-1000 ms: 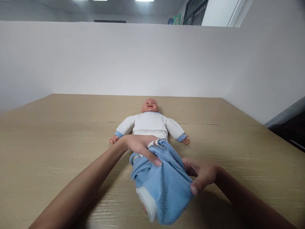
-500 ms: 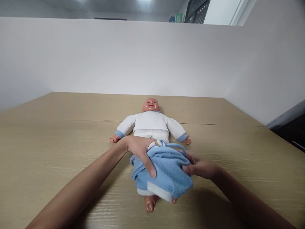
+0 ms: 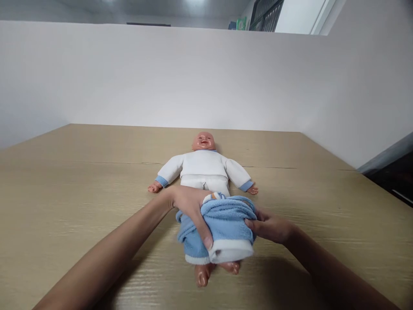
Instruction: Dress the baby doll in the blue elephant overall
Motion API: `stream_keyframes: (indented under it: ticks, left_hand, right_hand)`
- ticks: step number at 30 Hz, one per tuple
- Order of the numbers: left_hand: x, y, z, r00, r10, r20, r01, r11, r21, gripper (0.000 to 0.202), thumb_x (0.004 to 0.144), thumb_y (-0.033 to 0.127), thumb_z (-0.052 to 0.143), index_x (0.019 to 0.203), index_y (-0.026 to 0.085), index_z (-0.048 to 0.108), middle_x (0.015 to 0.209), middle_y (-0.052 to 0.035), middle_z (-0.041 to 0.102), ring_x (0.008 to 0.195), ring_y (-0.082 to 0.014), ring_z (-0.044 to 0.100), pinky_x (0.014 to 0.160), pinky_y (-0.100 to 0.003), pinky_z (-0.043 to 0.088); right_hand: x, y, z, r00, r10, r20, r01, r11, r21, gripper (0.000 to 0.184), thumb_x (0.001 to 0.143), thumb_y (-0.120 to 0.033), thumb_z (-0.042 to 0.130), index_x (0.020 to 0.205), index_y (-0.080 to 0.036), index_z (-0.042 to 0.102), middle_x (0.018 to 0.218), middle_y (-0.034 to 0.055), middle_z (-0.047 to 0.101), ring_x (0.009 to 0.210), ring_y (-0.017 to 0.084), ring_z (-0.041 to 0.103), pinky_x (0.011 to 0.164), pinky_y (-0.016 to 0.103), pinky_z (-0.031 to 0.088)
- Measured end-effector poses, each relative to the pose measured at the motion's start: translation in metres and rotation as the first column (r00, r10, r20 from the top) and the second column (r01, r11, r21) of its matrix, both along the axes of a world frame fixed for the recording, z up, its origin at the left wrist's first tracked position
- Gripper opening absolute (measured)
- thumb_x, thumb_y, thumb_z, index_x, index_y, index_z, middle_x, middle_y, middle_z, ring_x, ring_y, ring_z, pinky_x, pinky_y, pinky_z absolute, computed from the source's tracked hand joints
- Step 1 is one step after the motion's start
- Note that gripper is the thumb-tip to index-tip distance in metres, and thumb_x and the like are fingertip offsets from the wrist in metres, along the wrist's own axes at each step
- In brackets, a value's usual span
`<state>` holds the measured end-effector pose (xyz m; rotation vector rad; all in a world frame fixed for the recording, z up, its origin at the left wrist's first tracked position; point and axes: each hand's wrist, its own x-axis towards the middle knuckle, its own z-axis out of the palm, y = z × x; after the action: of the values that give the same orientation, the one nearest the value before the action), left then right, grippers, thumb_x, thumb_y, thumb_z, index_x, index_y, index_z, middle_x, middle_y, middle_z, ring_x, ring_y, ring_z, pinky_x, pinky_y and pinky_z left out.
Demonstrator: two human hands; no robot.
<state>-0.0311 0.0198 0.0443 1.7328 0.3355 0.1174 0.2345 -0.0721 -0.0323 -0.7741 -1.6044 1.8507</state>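
A baby doll [image 3: 204, 162] in a white top with blue cuffs lies on its back, head away from me and feet toward me. Light blue terry pants [image 3: 230, 226] with white cuffs are bunched around its lower legs, and the bare feet stick out below. My left hand [image 3: 193, 211] is closed on the bunched cloth, thumb down the front of the pants and its other fingers hidden behind. At the right side of the pants my right hand [image 3: 269, 226] pinches the fabric, its thumb in front.
The doll lies on a wide wooden table [image 3: 97, 206] with a seam running across it. A white partition [image 3: 180, 77] stands behind the far edge. A dark object [image 3: 393, 172] is beyond the table's right edge.
The right pant leg has straightened and its white cuff now faces me, a little higher. More of the doll's right-hand foot shows. My right hand has shifted slightly left.
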Motion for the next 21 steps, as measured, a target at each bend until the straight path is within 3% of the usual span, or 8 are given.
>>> stream_keyframes:
  ticks: [3,5,7,9,11,15,18,21]
  left_hand:
    - [0.000,-0.002,0.002,0.997,-0.073,-0.012,0.072,0.996,-0.055,0.076,0.053,0.042,0.106,0.123,0.028,0.079,0.113,-0.0022,0.085,0.102,-0.0343,0.081,0.086,-0.050,0.070]
    - [-0.001,-0.003,0.003,0.997,-0.074,0.011,0.075,0.995,-0.062,0.069,0.056,0.039,0.106,0.118,0.026,0.080,0.109,-0.0024,0.085,0.104,-0.0346,0.080,0.093,-0.054,0.067]
    - [-0.002,-0.003,0.006,0.997,-0.069,0.027,0.070,0.996,-0.047,0.060,0.058,0.037,0.105,0.112,0.023,0.082,0.107,-0.0025,0.085,0.106,-0.0343,0.079,0.099,-0.055,0.065]
    - [-0.004,-0.003,0.009,0.997,-0.065,0.034,0.066,0.997,-0.031,0.056,0.062,0.036,0.103,0.112,0.023,0.082,0.111,-0.0031,0.084,0.111,-0.0340,0.078,0.104,-0.054,0.062]
    - [-0.005,-0.004,0.011,0.997,-0.067,0.033,0.068,0.998,-0.020,0.057,0.063,0.033,0.103,0.115,0.023,0.082,0.116,-0.0038,0.084,0.116,-0.0338,0.077,0.108,-0.052,0.061]
    - [-0.007,-0.003,0.011,0.995,-0.095,0.031,0.096,0.995,-0.018,0.051,0.076,0.037,0.094,0.123,0.023,0.080,0.120,-0.0019,0.082,0.122,-0.0311,0.074,0.113,-0.044,0.056]
    - [-0.005,-0.002,0.008,0.990,-0.130,0.048,0.131,0.991,-0.012,0.054,0.081,0.042,0.090,0.130,0.023,0.077,0.126,-0.0009,0.080,0.128,-0.0302,0.071,0.113,-0.039,0.054]
    - [-0.002,0.000,0.003,0.989,-0.140,0.050,0.141,0.990,-0.004,0.063,0.073,0.039,0.095,0.131,0.022,0.075,0.130,-0.0020,0.078,0.124,-0.0289,0.072,0.109,-0.035,0.056]
  right_hand:
    - [-0.004,-0.002,0.009,0.988,0.153,-0.016,-0.154,0.987,-0.053,0.058,0.091,-0.065,0.079,0.127,-0.020,0.072,0.107,0.0055,0.077,0.101,0.020,0.072,0.093,0.031,0.057]
    - [-0.009,-0.002,0.017,0.951,0.302,-0.068,-0.308,0.947,-0.094,0.058,0.086,-0.066,0.083,0.115,-0.017,0.073,0.099,0.0060,0.076,0.093,0.020,0.072,0.088,0.032,0.059]
    - [-0.013,-0.003,0.020,0.929,0.361,-0.084,-0.369,0.924,-0.100,0.056,0.083,-0.062,0.087,0.112,-0.017,0.073,0.095,0.0058,0.076,0.088,0.022,0.072,0.089,0.035,0.059]
    - [-0.015,-0.003,0.019,0.970,0.242,-0.038,-0.244,0.968,-0.060,0.056,0.083,-0.051,0.090,0.123,-0.019,0.071,0.100,0.0051,0.077,0.094,0.022,0.073,0.094,0.036,0.059]
    - [-0.015,-0.003,0.012,1.000,-0.003,0.009,0.003,1.000,0.008,0.062,0.082,-0.044,0.092,0.134,-0.021,0.067,0.109,0.0051,0.078,0.102,0.023,0.072,0.098,0.036,0.057]
    - [-0.019,-0.005,0.003,0.935,-0.345,0.083,0.330,0.931,0.156,0.046,0.089,-0.046,0.082,0.126,-0.020,0.073,0.109,0.0070,0.079,0.101,0.025,0.072,0.092,0.036,0.059]
    - [-0.028,-0.011,0.013,0.879,-0.460,0.127,0.412,0.866,0.284,0.034,0.093,-0.039,0.074,0.120,-0.019,0.078,0.105,0.0065,0.079,0.097,0.026,0.071,0.087,0.035,0.059]
    - [-0.039,-0.022,0.030,0.823,-0.544,0.166,0.473,0.816,0.332,0.032,0.092,-0.035,0.071,0.119,-0.019,0.080,0.106,0.0064,0.081,0.097,0.027,0.072,0.088,0.036,0.059]
